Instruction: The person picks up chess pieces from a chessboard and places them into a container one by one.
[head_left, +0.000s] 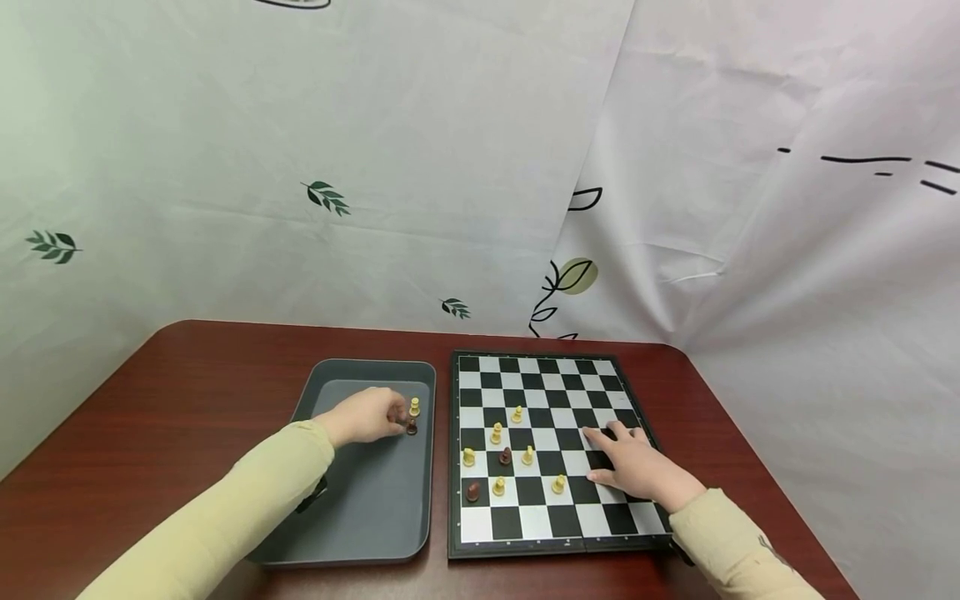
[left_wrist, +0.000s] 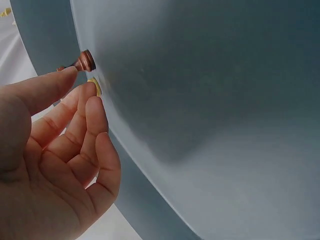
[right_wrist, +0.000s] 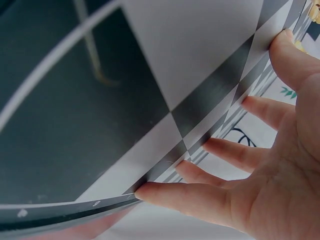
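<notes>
My left hand [head_left: 369,414] reaches into the grey tray [head_left: 352,517], its thumb and fingertips at a dark brown chess piece [left_wrist: 86,60]. In the left wrist view the thumb [left_wrist: 60,82] overlaps the piece's narrow end, while its wide base faces the tray floor; the remaining fingers are bent. A yellow chess piece [head_left: 415,407] stands just behind the brown one, mostly hidden by the fingers in the left wrist view. Over the right side of the chessboard [head_left: 592,520], my right hand [head_left: 637,465] is spread, fingertips resting on the squares and holding nothing.
On the board's left half stand several yellow chess pieces [head_left: 528,455] and two brown chess pieces [head_left: 506,456]. The tray sits left of the board on a reddish-brown table [head_left: 225,367]. A white patterned cloth [head_left: 420,167] hangs behind the table.
</notes>
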